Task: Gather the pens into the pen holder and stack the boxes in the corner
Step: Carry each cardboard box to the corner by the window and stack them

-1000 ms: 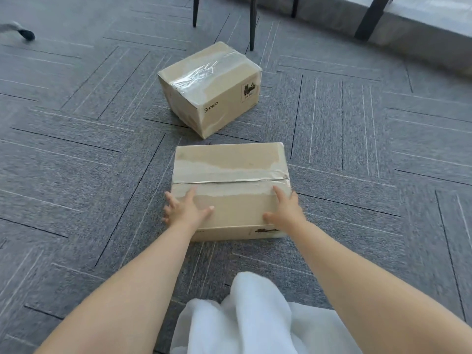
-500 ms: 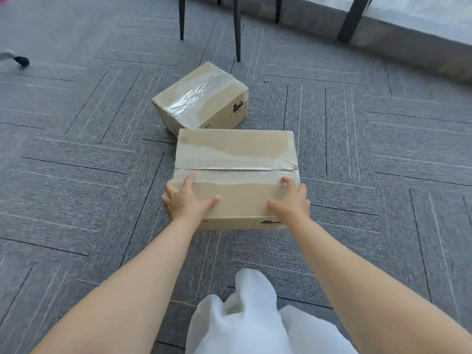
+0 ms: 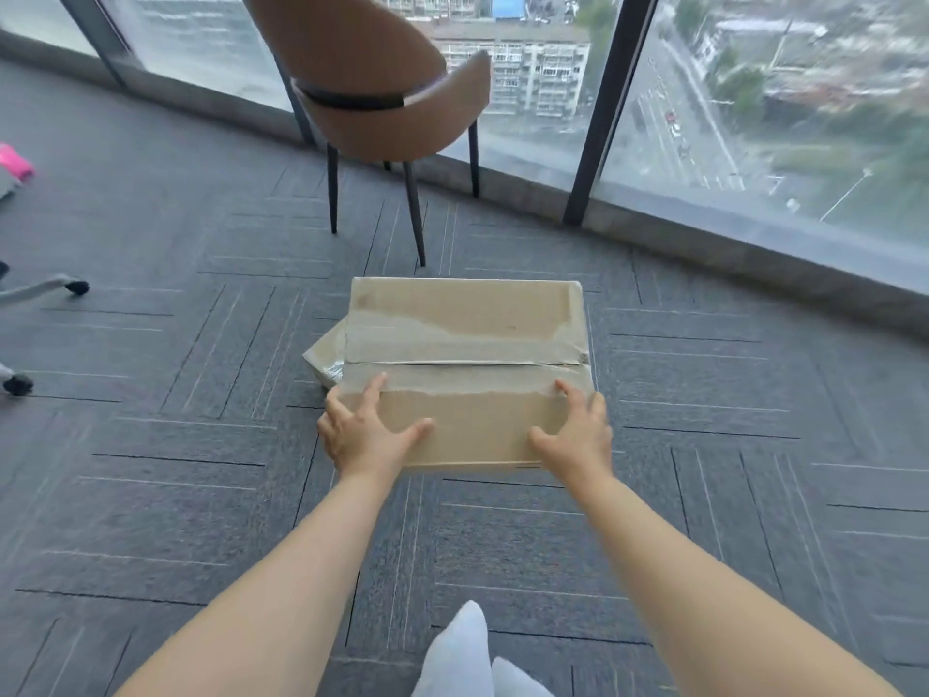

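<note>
The left grip (image 3: 369, 435) and right grip (image 3: 578, 437) are clasping the flat, taped-shut cardboard box (image 3: 467, 339), which is hiding most of a smaller box (image 3: 324, 357).

Lighting: bright, even daylight from the full-height windows (image 3: 754, 118) ahead; shadows soft and faint on the grey carpet (image 3: 151, 495) under the chair (image 3: 372, 93). Quality: cardboard box (image 3: 462, 319) in the centre fairly sharp; city view and frame edges smeared by motion blur; wide-angle bending curves the window sill (image 3: 754, 251).

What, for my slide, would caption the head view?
A taped cardboard box gripped by the left hand and right hand, hiding most of a second box, near a brown chair.
</note>
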Action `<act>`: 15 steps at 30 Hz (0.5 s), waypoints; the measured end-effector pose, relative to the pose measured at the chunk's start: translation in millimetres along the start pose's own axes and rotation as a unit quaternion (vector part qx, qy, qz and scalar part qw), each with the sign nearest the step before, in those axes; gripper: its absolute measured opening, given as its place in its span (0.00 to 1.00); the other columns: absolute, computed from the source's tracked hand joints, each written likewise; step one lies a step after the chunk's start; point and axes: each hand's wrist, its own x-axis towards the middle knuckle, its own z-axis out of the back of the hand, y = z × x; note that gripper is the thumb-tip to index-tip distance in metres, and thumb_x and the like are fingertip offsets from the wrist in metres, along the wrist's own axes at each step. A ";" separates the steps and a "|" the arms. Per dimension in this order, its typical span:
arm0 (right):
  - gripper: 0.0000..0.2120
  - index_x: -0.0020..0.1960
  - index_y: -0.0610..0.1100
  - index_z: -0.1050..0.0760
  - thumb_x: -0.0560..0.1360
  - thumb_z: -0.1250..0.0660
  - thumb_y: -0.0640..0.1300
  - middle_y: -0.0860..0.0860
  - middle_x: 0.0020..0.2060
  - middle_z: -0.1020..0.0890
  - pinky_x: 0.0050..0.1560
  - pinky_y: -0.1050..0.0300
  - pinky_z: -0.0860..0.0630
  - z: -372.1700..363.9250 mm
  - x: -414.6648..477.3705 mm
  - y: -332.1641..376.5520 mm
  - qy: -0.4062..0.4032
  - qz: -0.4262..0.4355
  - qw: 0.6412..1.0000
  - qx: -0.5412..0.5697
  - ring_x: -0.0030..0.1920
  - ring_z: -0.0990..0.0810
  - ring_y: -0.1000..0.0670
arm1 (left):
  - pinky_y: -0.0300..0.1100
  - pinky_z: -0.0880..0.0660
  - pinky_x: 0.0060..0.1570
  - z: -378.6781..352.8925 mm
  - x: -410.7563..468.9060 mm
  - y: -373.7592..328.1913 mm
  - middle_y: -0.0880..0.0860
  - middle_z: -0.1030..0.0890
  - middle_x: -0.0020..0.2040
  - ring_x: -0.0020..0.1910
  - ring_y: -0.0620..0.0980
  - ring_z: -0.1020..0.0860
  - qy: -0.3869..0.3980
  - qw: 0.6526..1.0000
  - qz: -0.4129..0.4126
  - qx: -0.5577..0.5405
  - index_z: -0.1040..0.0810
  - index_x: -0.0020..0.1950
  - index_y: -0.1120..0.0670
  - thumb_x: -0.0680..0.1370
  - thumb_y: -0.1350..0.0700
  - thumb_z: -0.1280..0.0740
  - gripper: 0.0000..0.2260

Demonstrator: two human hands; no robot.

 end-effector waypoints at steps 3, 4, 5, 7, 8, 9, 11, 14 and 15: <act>0.33 0.71 0.57 0.41 0.70 0.33 0.46 0.44 0.76 0.50 0.70 0.44 0.40 54.1 -15.7 24.7 -0.012 -0.011 1.000 0.025 0.71 0.41 0.36 | 0.53 0.38 0.67 38.8 -10.3 -47.7 0.58 0.44 0.73 0.69 0.62 0.41 0.012 1.000 -0.025 -0.005 0.34 0.70 0.41 0.64 0.40 0.26 0.36; 0.33 0.71 0.57 0.41 0.70 0.33 0.46 0.44 0.76 0.49 0.70 0.44 0.39 71.8 -19.2 31.7 -0.019 -0.014 0.999 0.034 0.71 0.41 0.36 | 0.54 0.38 0.68 50.0 -11.7 -64.7 0.58 0.44 0.73 0.69 0.62 0.42 0.016 0.999 -0.038 -0.005 0.34 0.70 0.41 0.64 0.40 0.26 0.37; 0.33 0.72 0.57 0.41 0.70 0.33 0.47 0.43 0.76 0.49 0.70 0.45 0.39 85.3 -22.4 36.6 -0.025 -0.015 0.999 0.039 0.71 0.41 0.36 | 0.54 0.38 0.69 58.3 -12.8 -78.2 0.59 0.43 0.73 0.69 0.62 0.42 0.020 0.999 -0.049 -0.004 0.34 0.70 0.41 0.64 0.39 0.26 0.37; 0.33 0.72 0.57 0.40 0.69 0.32 0.47 0.42 0.76 0.48 0.70 0.47 0.39 114.4 -26.3 44.5 -0.044 -0.021 0.997 0.051 0.72 0.41 0.38 | 0.54 0.40 0.69 74.2 -14.3 -109.5 0.59 0.43 0.73 0.69 0.62 0.42 0.028 0.997 -0.073 0.003 0.34 0.70 0.41 0.64 0.39 0.26 0.37; 0.34 0.72 0.56 0.40 0.69 0.31 0.47 0.42 0.75 0.48 0.69 0.49 0.39 128.9 -27.6 47.6 -0.054 -0.025 0.996 0.060 0.72 0.40 0.38 | 0.54 0.40 0.69 80.7 -14.9 -125.7 0.59 0.44 0.73 0.69 0.62 0.42 0.032 0.996 -0.086 0.009 0.35 0.71 0.41 0.64 0.39 0.26 0.37; 0.34 0.72 0.56 0.40 0.69 0.31 0.47 0.41 0.75 0.48 0.69 0.49 0.38 142.6 -28.9 49.4 -0.066 -0.028 0.995 0.065 0.72 0.40 0.39 | 0.54 0.41 0.69 85.6 -15.8 -141.5 0.58 0.44 0.73 0.69 0.62 0.42 0.035 0.994 -0.101 0.014 0.35 0.71 0.41 0.65 0.38 0.27 0.37; 0.34 0.71 0.55 0.39 0.69 0.30 0.47 0.42 0.75 0.47 0.68 0.48 0.36 171.0 -28.2 49.5 -0.093 -0.033 0.992 0.075 0.71 0.38 0.38 | 0.54 0.40 0.68 89.1 -16.8 -174.8 0.58 0.44 0.74 0.70 0.62 0.42 0.044 0.990 -0.133 0.016 0.36 0.71 0.41 0.65 0.38 0.27 0.37; 0.34 0.71 0.54 0.38 0.68 0.30 0.46 0.41 0.75 0.47 0.68 0.45 0.34 212.8 -26.1 41.1 -0.138 -0.046 0.984 0.101 0.71 0.37 0.37 | 0.55 0.39 0.68 84.3 -24.1 -224.6 0.58 0.45 0.74 0.70 0.62 0.43 0.061 0.982 -0.180 0.010 0.37 0.72 0.42 0.65 0.37 0.27 0.38; 0.34 0.71 0.54 0.39 0.68 0.30 0.46 0.40 0.75 0.46 0.68 0.44 0.34 226.5 -26.1 35.9 -0.152 -0.051 0.981 0.109 0.70 0.37 0.37 | 0.56 0.39 0.68 81.2 -29.4 -240.4 0.58 0.45 0.74 0.70 0.62 0.43 0.067 0.978 -0.196 0.010 0.37 0.72 0.42 0.65 0.37 0.28 0.38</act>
